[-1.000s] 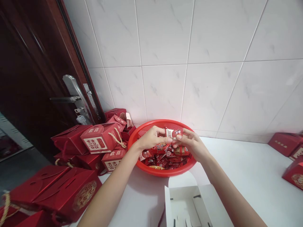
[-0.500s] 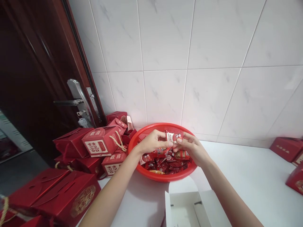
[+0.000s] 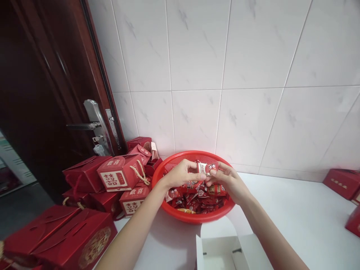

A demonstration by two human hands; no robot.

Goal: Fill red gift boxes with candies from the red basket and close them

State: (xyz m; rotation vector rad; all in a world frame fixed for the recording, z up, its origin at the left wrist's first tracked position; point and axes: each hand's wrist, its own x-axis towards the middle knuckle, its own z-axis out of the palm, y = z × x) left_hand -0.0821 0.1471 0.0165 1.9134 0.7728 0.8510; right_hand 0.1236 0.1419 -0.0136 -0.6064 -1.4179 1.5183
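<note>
Both hands are over a red plastic basket (image 3: 194,218) with perforated sides, filled with small red wrapped candies (image 3: 194,204). One wrapped candy (image 3: 208,168), red and white with little printed figures, is held flat just above the pile. My left hand (image 3: 182,174) pinches its left end between thumb and fingers. At its right end, my right hand (image 3: 228,179) grips it the same way. Below the basket, an open white-lined box (image 3: 218,257) is partly cut off by the bottom edge of the view.
Red gift boxes (image 3: 120,174) with rope handles are stacked left of the basket, with larger red boxes (image 3: 75,238) nearer me. More red boxes (image 3: 341,183) lie at the far right of the white table (image 3: 292,210). Behind are a tiled wall (image 3: 197,48) and a dark door (image 3: 56,67).
The view has tilted up slightly, so everything sits a little lower. Both hands keep hold of the same candy, whose printed face shows slightly differently.
</note>
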